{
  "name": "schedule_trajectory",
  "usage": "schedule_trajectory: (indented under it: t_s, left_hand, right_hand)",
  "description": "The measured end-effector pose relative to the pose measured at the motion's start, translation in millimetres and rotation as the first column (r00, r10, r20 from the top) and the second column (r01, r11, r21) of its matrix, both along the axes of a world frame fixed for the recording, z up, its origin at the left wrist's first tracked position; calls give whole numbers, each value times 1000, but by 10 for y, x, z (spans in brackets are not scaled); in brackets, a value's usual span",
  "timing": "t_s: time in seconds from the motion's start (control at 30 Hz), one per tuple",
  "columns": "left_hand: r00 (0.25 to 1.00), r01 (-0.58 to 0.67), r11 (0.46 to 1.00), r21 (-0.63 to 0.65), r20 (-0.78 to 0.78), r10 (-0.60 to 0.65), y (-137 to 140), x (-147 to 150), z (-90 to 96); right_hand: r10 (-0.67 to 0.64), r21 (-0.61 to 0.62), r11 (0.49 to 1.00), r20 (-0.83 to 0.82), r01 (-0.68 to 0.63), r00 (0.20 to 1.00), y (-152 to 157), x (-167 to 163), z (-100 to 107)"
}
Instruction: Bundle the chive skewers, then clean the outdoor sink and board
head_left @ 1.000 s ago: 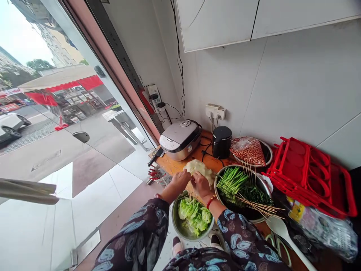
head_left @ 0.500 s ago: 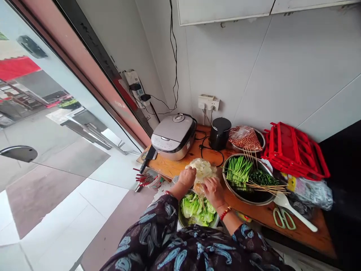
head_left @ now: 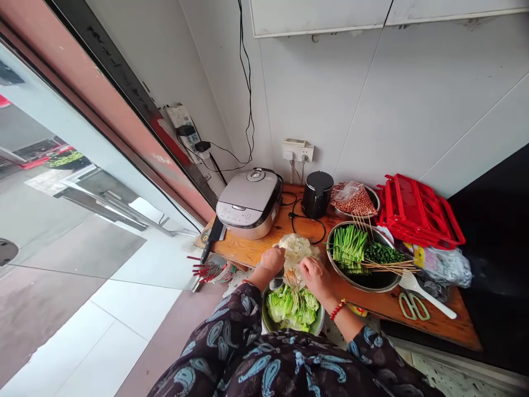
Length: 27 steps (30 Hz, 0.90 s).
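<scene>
A clear plastic bag of pale, whitish slices (head_left: 294, 247) lies at the table's front edge between my hands. My left hand (head_left: 273, 261) is closed at the bag's left side; what its fingers grip is hidden. My right hand (head_left: 313, 274) has its fingers curled together by the bag's right front edge, and I cannot make out what is in them. Below both hands is a metal bowl (head_left: 264, 320) of green lettuce (head_left: 291, 309). Several thin wooden skewers (head_left: 296, 289) stick up from the lettuce.
A steel basin (head_left: 374, 288) holds skewered green vegetables (head_left: 349, 247) and chopped greens. Around it are a white rice paddle (head_left: 430, 298), scissors (head_left: 414, 306), bagged peanuts (head_left: 355, 198) and red racks (head_left: 417, 209). A rice cooker (head_left: 249, 201), knife (head_left: 212, 240) and black pot (head_left: 317, 194) stand farther left.
My right hand has drawn its fingers together and shifted slightly off the bag's front edge. My left hand stays at the bag's left side. The camera view has turned a little.
</scene>
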<state>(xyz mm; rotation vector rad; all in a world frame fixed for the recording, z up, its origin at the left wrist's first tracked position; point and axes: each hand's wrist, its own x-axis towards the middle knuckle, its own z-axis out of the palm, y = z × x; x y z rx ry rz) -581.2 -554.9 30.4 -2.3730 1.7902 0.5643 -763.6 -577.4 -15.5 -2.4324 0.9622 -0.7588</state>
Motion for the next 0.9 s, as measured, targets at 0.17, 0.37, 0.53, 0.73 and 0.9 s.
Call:
schedule_trajectory:
  t_s: [0.17,0.37,0.53,0.73,0.9]
  left_hand:
    - [993,-91,996,-15,-72,89,34,-2,-58]
    - [991,-84,996,-37,-104,80,105,5,20]
    - [986,-123,987,-101,-121,111,293,-181,110]
    - [889,-359,914,-190,-368,273,410,-327,35]
    - [777,-493,839,-232,-551,305,362,-311,124]
  right_hand:
    - [109,197,974,10,-109,994,-143,299,32]
    - [163,406,898,44,-167,986,-221,400,64]
    - [83,606,783,119,-139,989,-317,446,78]
    - [187,511,827,142,-233,972,-384,458,100]
    - [321,343,875,113,-340,940,-360,336,104]
